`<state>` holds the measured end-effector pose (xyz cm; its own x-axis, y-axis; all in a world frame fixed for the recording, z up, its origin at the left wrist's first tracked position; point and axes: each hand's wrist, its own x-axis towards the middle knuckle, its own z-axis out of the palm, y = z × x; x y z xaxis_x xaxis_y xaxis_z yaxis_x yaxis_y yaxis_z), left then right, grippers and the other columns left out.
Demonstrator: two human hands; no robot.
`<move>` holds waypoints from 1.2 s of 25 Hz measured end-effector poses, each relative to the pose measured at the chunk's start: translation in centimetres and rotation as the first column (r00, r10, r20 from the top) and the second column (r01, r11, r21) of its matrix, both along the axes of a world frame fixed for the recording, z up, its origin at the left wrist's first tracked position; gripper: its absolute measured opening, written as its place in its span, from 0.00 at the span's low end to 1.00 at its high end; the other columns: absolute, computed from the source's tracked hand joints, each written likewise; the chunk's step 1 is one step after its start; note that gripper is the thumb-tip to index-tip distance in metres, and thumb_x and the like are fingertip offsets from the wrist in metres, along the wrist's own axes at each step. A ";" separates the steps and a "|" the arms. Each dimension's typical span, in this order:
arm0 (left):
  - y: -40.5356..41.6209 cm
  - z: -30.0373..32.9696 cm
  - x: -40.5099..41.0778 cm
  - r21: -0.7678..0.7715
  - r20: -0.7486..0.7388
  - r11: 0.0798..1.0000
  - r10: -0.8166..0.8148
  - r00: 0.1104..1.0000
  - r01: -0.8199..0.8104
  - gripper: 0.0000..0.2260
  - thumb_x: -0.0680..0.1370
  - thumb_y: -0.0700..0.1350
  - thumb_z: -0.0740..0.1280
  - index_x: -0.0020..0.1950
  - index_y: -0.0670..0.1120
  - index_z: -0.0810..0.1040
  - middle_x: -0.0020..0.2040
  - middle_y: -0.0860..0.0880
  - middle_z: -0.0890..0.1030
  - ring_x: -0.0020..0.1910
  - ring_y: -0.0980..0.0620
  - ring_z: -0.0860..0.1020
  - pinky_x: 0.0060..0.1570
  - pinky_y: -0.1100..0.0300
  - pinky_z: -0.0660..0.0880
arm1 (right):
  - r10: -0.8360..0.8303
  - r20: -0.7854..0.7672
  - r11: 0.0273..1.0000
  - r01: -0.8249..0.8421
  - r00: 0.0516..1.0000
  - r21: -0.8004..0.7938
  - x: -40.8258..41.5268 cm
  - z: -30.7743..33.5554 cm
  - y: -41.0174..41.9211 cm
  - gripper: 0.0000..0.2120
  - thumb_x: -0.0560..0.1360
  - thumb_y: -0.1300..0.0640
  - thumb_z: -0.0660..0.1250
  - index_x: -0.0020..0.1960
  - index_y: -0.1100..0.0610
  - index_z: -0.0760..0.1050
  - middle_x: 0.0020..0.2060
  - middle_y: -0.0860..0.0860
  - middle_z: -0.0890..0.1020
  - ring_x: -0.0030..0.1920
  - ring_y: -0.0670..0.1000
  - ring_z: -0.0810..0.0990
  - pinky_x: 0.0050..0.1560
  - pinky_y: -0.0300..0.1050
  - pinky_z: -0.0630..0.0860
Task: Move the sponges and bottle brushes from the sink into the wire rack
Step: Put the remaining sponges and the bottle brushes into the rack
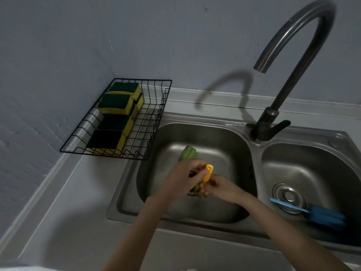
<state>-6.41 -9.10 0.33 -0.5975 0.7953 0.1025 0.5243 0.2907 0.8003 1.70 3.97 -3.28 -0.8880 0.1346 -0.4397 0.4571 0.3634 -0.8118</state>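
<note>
Over the left basin [224, 145] of the steel sink, my left hand [181, 178] is closed around a green bottle brush [188, 154], whose foam head sticks out past my knuckles. My right hand [221, 187] grips a yellow bottle brush [208, 172] by its handle, and the handle's end points up between my hands. More brush parts are hidden under my fingers. A blue bottle brush [320, 214] lies in the right basin [304, 159]. The black wire rack [156, 118] on the counter at the left holds several yellow-and-green sponges [115, 102].
A tall curved tap [293, 61] rises between the basins, its spout above the left one. The right basin's drain [289, 196] lies under the blue brush's handle. The rack's right half holds nothing. A grey wall runs behind the sink and along the left.
</note>
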 end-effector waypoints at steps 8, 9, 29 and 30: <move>-2.4 0.7 -1.9 0.023 0.008 0.994 0.109 0.994 -0.109 0.14 0.73 0.42 0.65 0.58 0.46 0.73 0.50 0.54 0.74 0.47 0.64 0.70 0.43 0.85 0.63 | -0.055 -0.251 0.998 0.047 0.966 -0.037 -2.7 5.6 -1.0 0.12 0.78 0.58 0.56 0.37 0.53 0.72 0.32 0.48 0.78 0.27 0.35 0.77 0.29 0.25 0.70; -2.7 0.5 -1.9 0.017 0.007 0.993 0.113 0.994 -0.113 0.15 0.73 0.43 0.66 0.59 0.47 0.72 0.51 0.55 0.72 0.47 0.65 0.69 0.43 0.86 0.62 | -0.065 -0.269 0.997 0.053 0.961 -0.051 -2.8 6.3 -1.0 0.12 0.78 0.58 0.56 0.39 0.54 0.73 0.31 0.48 0.78 0.28 0.35 0.77 0.30 0.25 0.70; -7.2 8.6 -10.8 0.079 0.020 0.976 0.202 0.979 -0.203 0.16 0.72 0.46 0.66 0.57 0.59 0.70 0.50 0.60 0.74 0.47 0.64 0.73 0.40 0.75 0.71 | -0.261 -0.532 0.944 0.097 0.805 -0.317 -12.3 18.4 0.4 0.09 0.76 0.57 0.60 0.41 0.51 0.78 0.35 0.48 0.81 0.33 0.41 0.81 0.34 0.33 0.78; -7.2 8.5 -11.8 0.057 -0.014 0.972 0.228 0.974 -0.226 0.16 0.72 0.46 0.66 0.59 0.56 0.70 0.51 0.58 0.73 0.48 0.62 0.73 0.42 0.74 0.70 | -0.272 -0.540 0.943 0.109 0.796 -0.315 -13.1 18.7 0.6 0.09 0.76 0.56 0.60 0.42 0.51 0.78 0.36 0.49 0.81 0.34 0.41 0.82 0.34 0.33 0.78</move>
<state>-18.24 -16.31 8.87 -0.7591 0.6320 0.1559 0.4659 0.3602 0.8082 -11.35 4.60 15.47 -0.9540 0.2845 0.0941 -0.0795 0.0626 -0.9949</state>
